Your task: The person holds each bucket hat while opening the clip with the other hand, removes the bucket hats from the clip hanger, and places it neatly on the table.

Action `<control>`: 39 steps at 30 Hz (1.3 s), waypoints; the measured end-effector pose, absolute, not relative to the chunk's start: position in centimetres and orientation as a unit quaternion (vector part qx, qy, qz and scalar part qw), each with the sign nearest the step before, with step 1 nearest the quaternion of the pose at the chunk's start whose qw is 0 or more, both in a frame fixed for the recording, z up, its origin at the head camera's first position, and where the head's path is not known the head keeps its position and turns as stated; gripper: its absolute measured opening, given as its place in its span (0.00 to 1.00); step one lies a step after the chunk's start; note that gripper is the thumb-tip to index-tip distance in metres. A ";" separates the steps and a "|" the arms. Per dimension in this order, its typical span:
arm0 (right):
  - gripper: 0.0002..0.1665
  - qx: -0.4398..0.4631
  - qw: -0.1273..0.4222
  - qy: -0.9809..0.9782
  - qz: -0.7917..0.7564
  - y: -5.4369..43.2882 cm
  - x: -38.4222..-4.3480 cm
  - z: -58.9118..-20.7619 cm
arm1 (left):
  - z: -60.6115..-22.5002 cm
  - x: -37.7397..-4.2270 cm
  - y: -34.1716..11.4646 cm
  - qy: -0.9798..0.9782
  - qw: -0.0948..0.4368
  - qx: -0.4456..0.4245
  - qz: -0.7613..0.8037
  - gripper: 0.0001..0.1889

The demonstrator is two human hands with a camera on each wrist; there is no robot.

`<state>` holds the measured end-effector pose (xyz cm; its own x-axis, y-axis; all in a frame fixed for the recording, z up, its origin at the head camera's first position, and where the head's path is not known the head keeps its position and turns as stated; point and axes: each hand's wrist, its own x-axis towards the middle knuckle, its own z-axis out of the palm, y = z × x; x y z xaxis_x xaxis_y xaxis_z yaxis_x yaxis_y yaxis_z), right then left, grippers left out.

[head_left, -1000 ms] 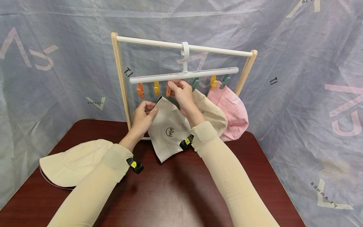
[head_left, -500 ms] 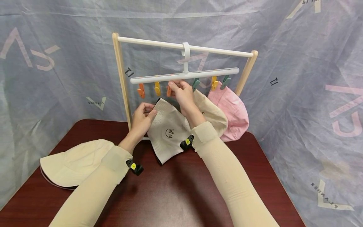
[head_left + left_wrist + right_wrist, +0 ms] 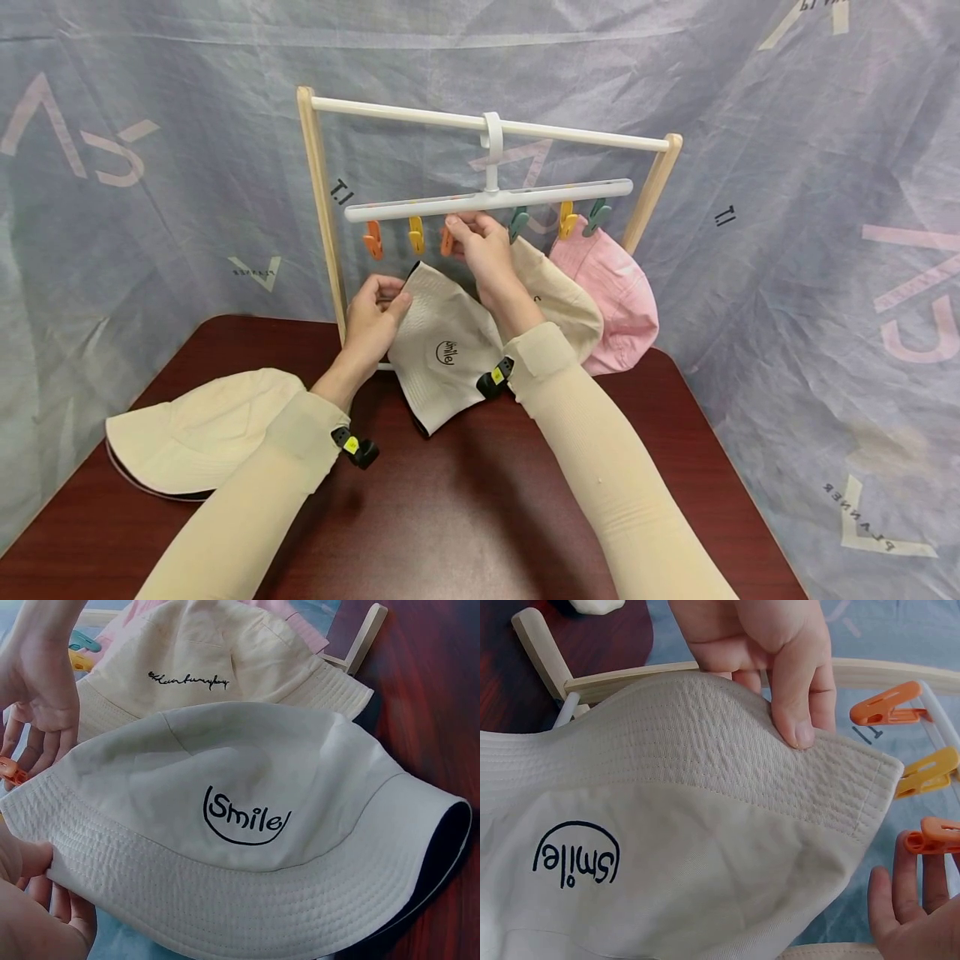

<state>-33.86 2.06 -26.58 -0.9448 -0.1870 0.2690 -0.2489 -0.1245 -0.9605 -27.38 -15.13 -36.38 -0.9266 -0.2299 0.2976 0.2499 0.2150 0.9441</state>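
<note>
An off-white bucket hat with "Smile" lettering hangs from my left hand, whose thumb and fingers pinch its brim. The hat's dark lining shows along the edge in the left wrist view. My right hand grips an orange clothespin under the white hanger. In the right wrist view, that orange clothespin sits at the fingertips, a short gap away from the brim's corner. Behind the right wrist, a cream bucket hat hangs below a green clothespin, partly hidden.
A pink hat hangs at the right under a yellow clothespin and another green one. Further left are an orange clothespin and a yellow one. A wooden-sided rack bears the hanger. Another cream hat lies on the table.
My left hand has sunk slightly down and left, taking the hat's brim corner with it. My right hand keeps its grip on the orange clothespin.
</note>
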 end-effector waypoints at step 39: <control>0.07 0.175 0.020 -0.663 0.728 2.1 -33.8 -26.8 | -36.5 -26.9 -14.6 -0.745 0.214 -0.012 -0.632 0.13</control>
